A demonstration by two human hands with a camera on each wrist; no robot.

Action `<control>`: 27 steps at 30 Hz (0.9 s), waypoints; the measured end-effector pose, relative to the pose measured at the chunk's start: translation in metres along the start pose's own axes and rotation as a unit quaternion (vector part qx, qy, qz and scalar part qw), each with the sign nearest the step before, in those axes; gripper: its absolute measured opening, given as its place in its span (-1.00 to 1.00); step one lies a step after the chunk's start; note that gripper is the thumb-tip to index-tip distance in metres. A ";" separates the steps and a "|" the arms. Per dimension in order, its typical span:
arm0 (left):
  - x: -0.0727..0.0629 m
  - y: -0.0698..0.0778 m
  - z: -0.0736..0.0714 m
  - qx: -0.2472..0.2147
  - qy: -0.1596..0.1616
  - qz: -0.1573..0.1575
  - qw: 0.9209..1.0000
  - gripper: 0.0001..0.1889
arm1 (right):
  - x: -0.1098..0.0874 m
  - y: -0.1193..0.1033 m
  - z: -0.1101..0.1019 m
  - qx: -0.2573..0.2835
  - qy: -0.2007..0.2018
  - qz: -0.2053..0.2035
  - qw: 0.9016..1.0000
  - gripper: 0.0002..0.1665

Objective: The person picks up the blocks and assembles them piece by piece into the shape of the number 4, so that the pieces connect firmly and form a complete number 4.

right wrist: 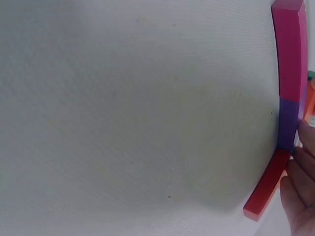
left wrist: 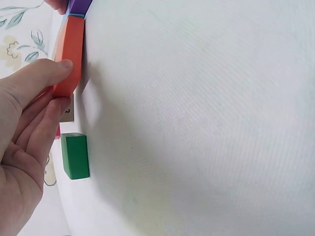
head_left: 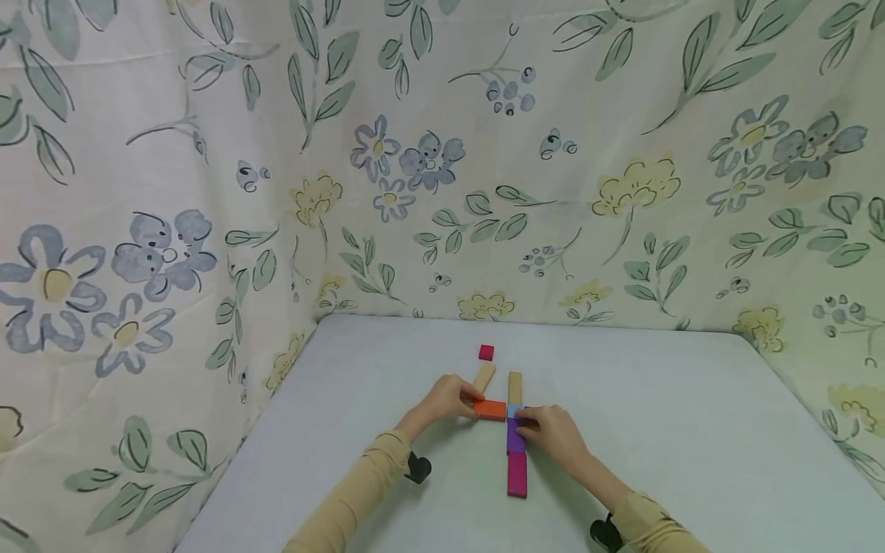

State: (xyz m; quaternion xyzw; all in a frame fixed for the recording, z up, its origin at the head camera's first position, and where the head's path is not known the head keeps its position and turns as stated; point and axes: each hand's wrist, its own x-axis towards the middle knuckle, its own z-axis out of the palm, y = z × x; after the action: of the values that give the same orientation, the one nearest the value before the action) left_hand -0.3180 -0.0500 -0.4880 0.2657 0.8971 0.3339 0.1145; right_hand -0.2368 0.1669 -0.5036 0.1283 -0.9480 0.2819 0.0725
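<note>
My left hand (head_left: 449,397) pinches an orange block (head_left: 491,410) between thumb and fingertips; its far end meets a row of blocks. From front to back the row has a magenta block (head_left: 517,475), a purple block (head_left: 516,438), a light blue block (head_left: 514,412) and a plain wooden block (head_left: 515,388). My right hand (head_left: 555,434) touches the row around the purple and blue blocks. A red block (right wrist: 268,184) angles off the purple one in the right wrist view, beside the right fingers, which partly hide that joint. Whether they grip it is unclear.
Behind the left hand lies a slanted wooden block (head_left: 485,376), with a small red block (head_left: 487,352) farther back. A green block (left wrist: 75,156) stands near the left fingers. Floral cloth (head_left: 429,153) hangs behind the white table (head_left: 657,399).
</note>
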 end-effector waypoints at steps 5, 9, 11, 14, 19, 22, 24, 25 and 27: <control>0.000 0.000 0.002 0.006 0.001 0.002 1.000 -0.70 | 0.000 0.000 0.001 -0.004 0.003 -0.002 1.000 -0.68; 0.000 0.000 0.003 0.002 -0.002 -0.002 1.000 -0.69 | 0.000 0.000 0.001 -0.007 0.006 -0.005 1.000 -0.68; 0.001 0.000 0.003 0.001 -0.003 -0.003 1.000 -0.69 | -0.001 0.000 0.001 -0.008 0.007 -0.005 1.000 -0.68; 0.001 0.000 0.004 0.003 -0.005 -0.004 1.000 -0.69 | -0.001 -0.001 0.001 -0.007 0.008 -0.004 1.000 -0.68; 0.003 -0.001 0.004 0.004 -0.008 -0.003 1.000 -0.70 | -0.002 -0.001 -0.001 -0.004 0.007 -0.008 1.000 -0.68; 0.004 -0.002 0.005 0.006 -0.011 0.000 1.000 -0.71 | -0.001 -0.001 -0.001 -0.002 0.006 -0.010 1.000 -0.68; 0.004 -0.002 0.005 0.008 -0.013 0.001 1.000 -0.71 | -0.001 -0.001 -0.001 0.000 0.005 -0.010 1.000 -0.68; 0.004 -0.002 0.005 0.009 -0.014 0.002 1.000 -0.71 | -0.001 -0.001 -0.001 -0.001 0.005 -0.011 1.000 -0.68; 0.004 -0.002 0.005 0.013 -0.015 0.001 1.000 -0.70 | -0.001 0.000 -0.001 -0.003 0.006 -0.013 1.000 -0.67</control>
State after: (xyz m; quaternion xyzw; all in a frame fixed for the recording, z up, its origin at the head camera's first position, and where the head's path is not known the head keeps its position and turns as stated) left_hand -0.3198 -0.0461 -0.4933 0.2733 0.8991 0.3187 0.1241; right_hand -0.2359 0.1674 -0.5023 0.1390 -0.9466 0.2790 0.0820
